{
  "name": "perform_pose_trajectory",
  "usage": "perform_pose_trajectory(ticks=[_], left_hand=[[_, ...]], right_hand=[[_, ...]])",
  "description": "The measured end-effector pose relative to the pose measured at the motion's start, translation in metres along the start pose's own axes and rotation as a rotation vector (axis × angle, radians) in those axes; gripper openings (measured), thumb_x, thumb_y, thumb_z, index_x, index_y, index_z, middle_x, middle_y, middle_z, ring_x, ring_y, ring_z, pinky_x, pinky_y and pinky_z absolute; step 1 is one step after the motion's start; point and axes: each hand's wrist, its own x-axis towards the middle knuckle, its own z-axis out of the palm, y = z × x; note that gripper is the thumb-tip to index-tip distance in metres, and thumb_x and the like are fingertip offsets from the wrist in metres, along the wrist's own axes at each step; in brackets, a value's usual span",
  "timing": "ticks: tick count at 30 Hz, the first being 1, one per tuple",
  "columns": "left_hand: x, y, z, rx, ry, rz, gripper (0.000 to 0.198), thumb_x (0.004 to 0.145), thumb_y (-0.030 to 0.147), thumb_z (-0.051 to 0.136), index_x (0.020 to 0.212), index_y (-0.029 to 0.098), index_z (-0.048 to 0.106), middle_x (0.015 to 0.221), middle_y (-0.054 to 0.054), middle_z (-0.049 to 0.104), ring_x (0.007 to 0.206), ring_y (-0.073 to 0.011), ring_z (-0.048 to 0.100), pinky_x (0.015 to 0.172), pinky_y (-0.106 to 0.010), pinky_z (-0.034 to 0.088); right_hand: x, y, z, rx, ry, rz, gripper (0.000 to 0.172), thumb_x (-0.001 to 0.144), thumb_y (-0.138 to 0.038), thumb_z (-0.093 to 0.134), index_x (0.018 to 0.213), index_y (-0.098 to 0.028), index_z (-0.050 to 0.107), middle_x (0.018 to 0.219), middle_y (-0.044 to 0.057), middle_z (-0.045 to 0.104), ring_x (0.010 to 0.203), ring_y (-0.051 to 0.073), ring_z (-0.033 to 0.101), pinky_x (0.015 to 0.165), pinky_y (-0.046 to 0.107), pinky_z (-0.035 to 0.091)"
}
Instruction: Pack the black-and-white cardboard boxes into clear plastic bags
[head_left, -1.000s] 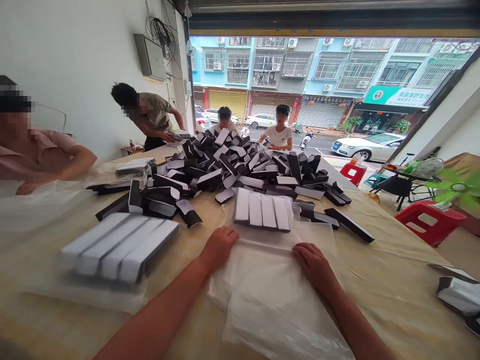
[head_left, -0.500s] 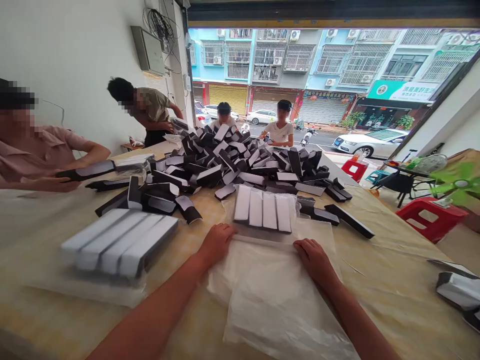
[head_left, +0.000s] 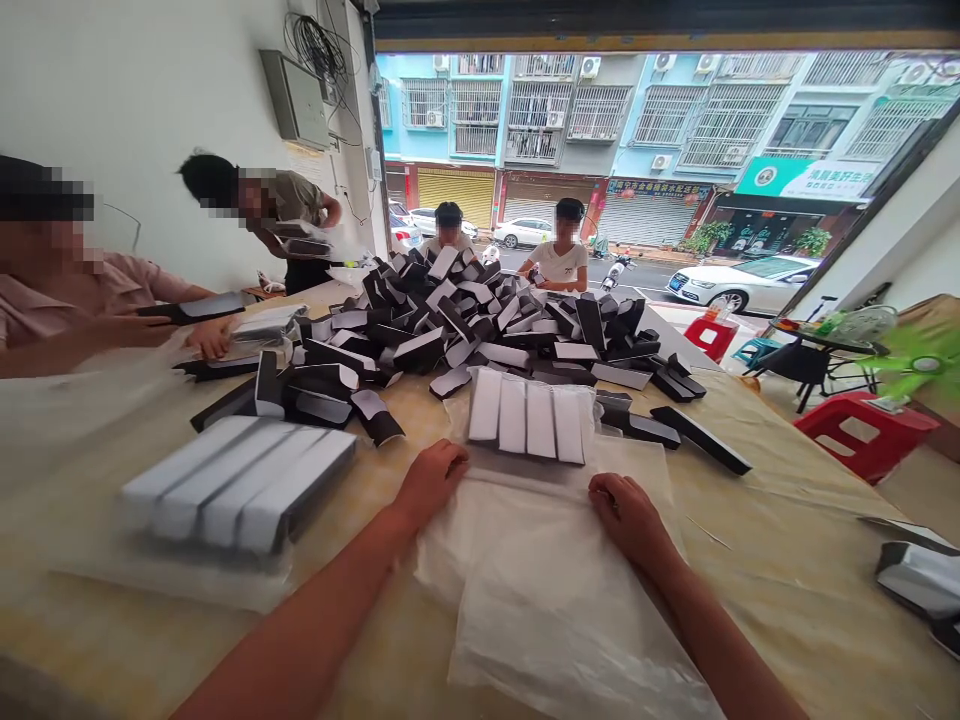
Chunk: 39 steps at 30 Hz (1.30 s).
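Clear plastic bag [head_left: 555, 600] beneath left hand [head_left: 431, 488] and right hand [head_left: 628, 518]

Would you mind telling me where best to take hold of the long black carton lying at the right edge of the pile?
Grip the long black carton around its middle with your right hand, coming from the near side. It lies slanted on the table, its long sides free, so a pinch across its width should hold.

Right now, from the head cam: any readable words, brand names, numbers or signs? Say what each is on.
Green shop sign: Chinese characters, too blurred to quote.
Dark sign over the roller shutters: too small to read.
Black-and-white boxes: no print visible.
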Motion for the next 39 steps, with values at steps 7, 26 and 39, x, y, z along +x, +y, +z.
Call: perform_pose_trajectory(ticks=[7, 26, 39], left_hand=[[0.0, 0.001, 0.0, 0.095, 0.038, -0.018, 0.017, 0.084, 0.01, 0.055, 0.086, 0.021, 0.067, 0.091, -0.004, 0.063, 0.084, -0.0183, 0.061, 0.078, -0.032, 0.049], [0.001, 0.006, -0.002, 0.282, -0.147, 0.158, 0.012, 0.089, 0.021, 0.063, 0.097, 0.021, 0.073, 0.094, -0.005, 0.068, 0.09, -0.0213, 0.063, 0.082, -0.034, 0.047], [0.004, 0.005, 0.004, 0.269, -0.079, 0.153, 0.017, 0.093, 0.018, 0.054, 0.087, 0.02, 0.071, 0.091, -0.006, 0.067, 0.088, -0.021, 0.06, 0.08, -0.035, 0.044]], right_hand=[[0.0, 0.003, 0.002, -0.128, 0.025, -0.07, 0.018, 0.092, -0.026, 0.047, 0.084, -0.023, 0.062, 0.083, 0.005, 0.068, 0.077, 0.022, 0.06, 0.074, 0.034, 0.046], [-0.003, 0.006, 0.004, -0.179, -0.042, -0.222, 0.035, 0.102, -0.034, 0.039, 0.112, -0.025, 0.071, 0.107, 0.008, 0.071, 0.098, 0.024, 0.064, 0.088, 0.04, 0.053], [0.001, -0.003, 0.003, -0.226, -0.011, -0.196, 0.028, 0.099, -0.022, 0.042, 0.096, -0.024, 0.07, 0.096, 0.007, 0.073, 0.094, 0.025, 0.062, 0.085, 0.04, 0.044]])
